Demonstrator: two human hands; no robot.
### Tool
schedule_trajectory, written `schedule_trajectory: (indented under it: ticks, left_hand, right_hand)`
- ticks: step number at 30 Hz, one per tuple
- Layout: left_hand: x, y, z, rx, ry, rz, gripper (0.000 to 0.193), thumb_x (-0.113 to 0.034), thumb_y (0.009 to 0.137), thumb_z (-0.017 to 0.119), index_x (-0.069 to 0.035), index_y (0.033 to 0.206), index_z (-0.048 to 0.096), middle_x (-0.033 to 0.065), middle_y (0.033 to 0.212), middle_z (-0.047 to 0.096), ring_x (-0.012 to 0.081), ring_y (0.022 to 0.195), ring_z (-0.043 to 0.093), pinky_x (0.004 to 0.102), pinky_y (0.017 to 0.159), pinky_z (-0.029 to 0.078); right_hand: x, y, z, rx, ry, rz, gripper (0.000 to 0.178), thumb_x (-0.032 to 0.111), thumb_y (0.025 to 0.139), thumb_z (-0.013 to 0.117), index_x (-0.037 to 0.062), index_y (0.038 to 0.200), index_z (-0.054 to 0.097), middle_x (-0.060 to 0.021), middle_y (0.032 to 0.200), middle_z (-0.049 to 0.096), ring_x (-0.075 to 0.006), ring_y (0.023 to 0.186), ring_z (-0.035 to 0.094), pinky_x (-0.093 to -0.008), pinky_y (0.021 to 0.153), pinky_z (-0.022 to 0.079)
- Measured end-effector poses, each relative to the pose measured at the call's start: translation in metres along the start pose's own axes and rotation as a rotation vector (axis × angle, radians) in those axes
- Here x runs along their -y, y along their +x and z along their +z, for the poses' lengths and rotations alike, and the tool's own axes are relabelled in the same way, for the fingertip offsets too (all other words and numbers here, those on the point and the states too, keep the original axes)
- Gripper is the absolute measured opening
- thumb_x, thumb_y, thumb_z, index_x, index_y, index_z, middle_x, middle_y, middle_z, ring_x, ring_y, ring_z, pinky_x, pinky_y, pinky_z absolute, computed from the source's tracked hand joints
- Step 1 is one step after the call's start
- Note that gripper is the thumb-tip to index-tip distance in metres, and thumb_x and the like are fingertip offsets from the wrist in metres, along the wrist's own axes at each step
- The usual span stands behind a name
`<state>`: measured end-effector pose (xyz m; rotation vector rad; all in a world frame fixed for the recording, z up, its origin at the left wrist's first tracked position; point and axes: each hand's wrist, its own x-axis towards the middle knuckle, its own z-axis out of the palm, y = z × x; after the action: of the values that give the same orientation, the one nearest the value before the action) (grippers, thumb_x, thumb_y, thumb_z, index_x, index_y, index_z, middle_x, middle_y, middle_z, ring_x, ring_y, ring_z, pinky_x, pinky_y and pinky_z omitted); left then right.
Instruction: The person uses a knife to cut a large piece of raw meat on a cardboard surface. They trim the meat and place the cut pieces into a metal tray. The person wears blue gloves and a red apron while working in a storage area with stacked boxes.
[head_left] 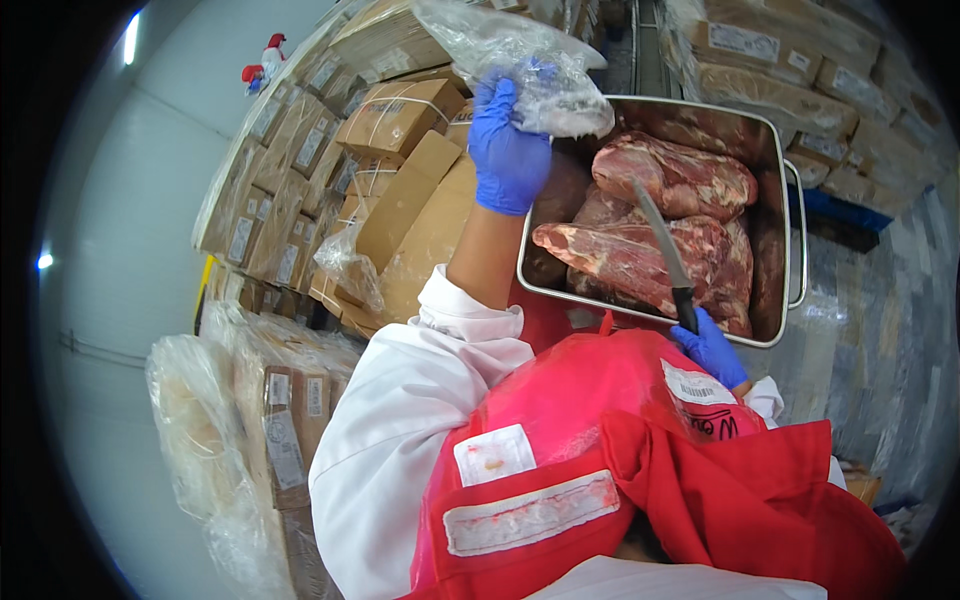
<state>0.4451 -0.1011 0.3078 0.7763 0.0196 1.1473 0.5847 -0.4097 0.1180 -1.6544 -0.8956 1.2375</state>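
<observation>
My left hand (510, 150), in a blue glove, is raised beside the metal tub's left rim and closed on a crumpled clear plastic bag (530, 65). The bag looks limp, and I see no meat in it. In my blue-gloved right hand (712, 348) is a knife (660, 235), gripped by its black handle, its long blade slanting up over the meat. Large pieces of raw red meat (675, 175) lie in the rectangular metal tub (793, 215). Another long piece of meat (630, 258) lies nearer to me, partly behind the blade.
Opened cardboard boxes (425, 215) with loose plastic stand left of the tub. Wrapped stacks of boxes (290, 215) rise behind them, and another wrapped stack (790, 60) stands at the far right on a blue pallet (845, 215). Two people (265, 68) in white and red are far off.
</observation>
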Motion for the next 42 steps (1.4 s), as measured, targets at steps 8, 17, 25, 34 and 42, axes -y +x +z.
schedule_trajectory:
  ticks: [8,17,25,34,42]
  left_hand:
    - [-0.096,0.006,-0.019,0.118,0.191,0.145,0.030,-0.008,0.092,0.045,-0.004,0.122,0.046,0.0119,0.120,0.053,0.0277,0.110,0.053,0.0429,0.094,0.045]
    - [-0.146,0.004,-0.105,0.008,0.355,0.121,0.022,-0.006,0.092,0.045,-0.002,0.113,0.050,0.0116,0.115,0.056,0.0249,0.107,0.055,0.0416,0.093,0.046]
    - [-0.163,-0.101,-0.176,-0.404,0.492,0.189,0.023,-0.004,0.091,0.047,0.000,0.113,0.052,0.0110,0.111,0.057,0.0233,0.107,0.055,0.0402,0.093,0.046]
    - [-0.236,-0.246,-0.105,-0.900,0.785,0.623,0.024,-0.003,0.089,0.050,-0.002,0.113,0.053,0.0098,0.109,0.058,0.0206,0.099,0.058,0.0345,0.085,0.050]
    - [-0.455,-0.342,0.033,-1.001,1.731,1.572,0.030,-0.011,0.093,0.047,0.001,0.120,0.042,0.0106,0.112,0.054,0.0188,0.096,0.056,0.0297,0.085,0.045]
  right_hand:
    - [0.048,0.037,0.083,0.097,0.651,0.292,0.031,0.026,0.089,0.055,0.0057,0.111,0.047,-0.0066,0.080,0.053,-0.0162,0.067,0.051,-0.0265,0.064,0.048]
    - [0.030,0.057,0.133,0.031,0.408,0.255,0.027,0.021,0.091,0.051,0.0025,0.112,0.051,-0.0006,0.069,0.051,-0.0096,0.060,0.048,-0.0227,0.054,0.040]
    - [-0.004,0.066,0.086,0.037,-0.014,0.275,0.021,0.019,0.090,0.051,0.0023,0.103,0.051,-0.0042,0.068,0.054,-0.0134,0.057,0.050,-0.0264,0.053,0.042]
    - [-0.044,0.119,0.077,0.463,-0.112,0.231,0.019,0.018,0.090,0.050,0.0025,0.100,0.048,-0.0087,0.066,0.057,-0.0175,0.051,0.053,-0.0290,0.049,0.044]
    - [0.044,0.097,0.154,0.669,-0.018,0.195,0.016,0.017,0.090,0.050,0.0042,0.099,0.044,-0.0102,0.062,0.057,-0.0173,0.047,0.054,-0.0287,0.043,0.044]
